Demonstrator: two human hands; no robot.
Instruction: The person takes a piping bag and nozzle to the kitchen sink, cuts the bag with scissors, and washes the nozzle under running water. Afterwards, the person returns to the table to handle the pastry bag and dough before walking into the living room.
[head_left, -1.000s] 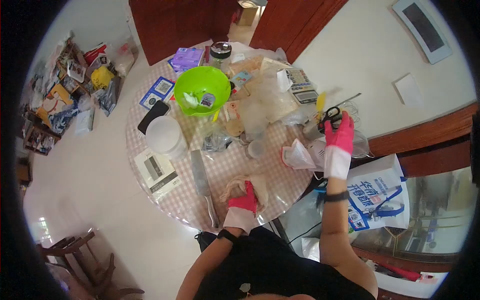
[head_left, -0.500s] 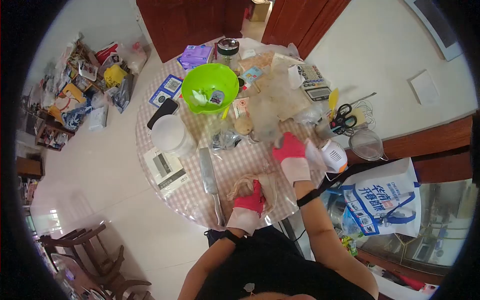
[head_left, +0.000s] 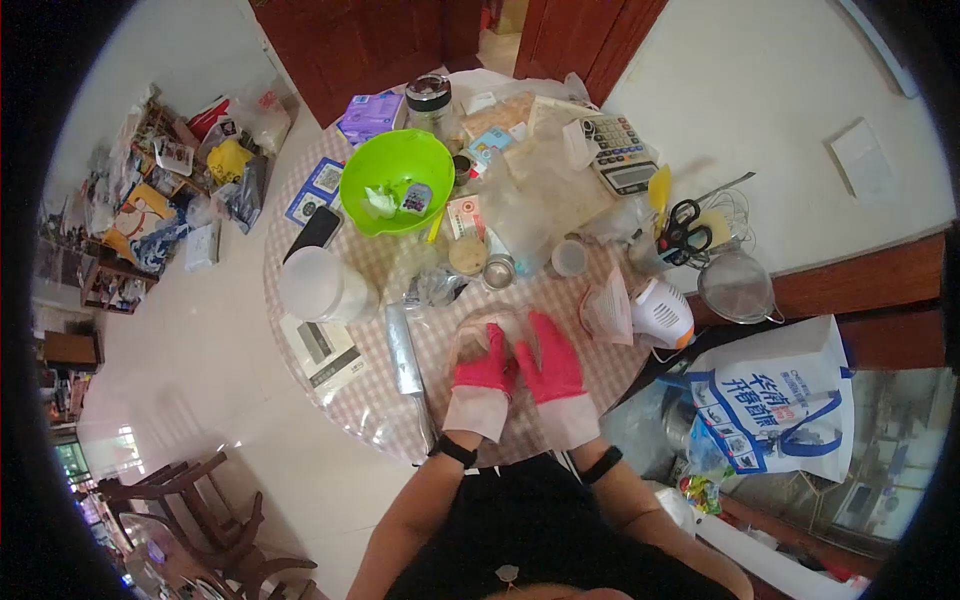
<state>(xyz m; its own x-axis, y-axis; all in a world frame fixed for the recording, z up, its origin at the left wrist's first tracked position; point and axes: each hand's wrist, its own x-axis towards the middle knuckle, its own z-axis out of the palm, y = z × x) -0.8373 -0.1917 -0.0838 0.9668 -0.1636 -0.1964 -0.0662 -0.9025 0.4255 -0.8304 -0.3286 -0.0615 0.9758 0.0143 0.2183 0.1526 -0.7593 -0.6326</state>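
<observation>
Bright, diffuse light fills the room, with the pale wall (head_left: pixel 765 100) on the right brightly lit and the floor (head_left: pixel 270 390) on the left carrying a broad sheen and small, hot glare spots. Glossy highlights run along the near edge of the checked tablecloth (head_left: pixel 375 402); the knife blade (head_left: pixel 403 350) catches pale light. The red-brown doors (head_left: pixel 370 50) and black shirt (head_left: pixel 500 540) sink dark. The left hand (head_left: pixel 485 368) and right hand (head_left: pixel 555 368) look fairly crisp; clutter (head_left: pixel 150 200) at far left smears softly. Fisheye distortion bends the margins into black, blue-fringed corners.
</observation>
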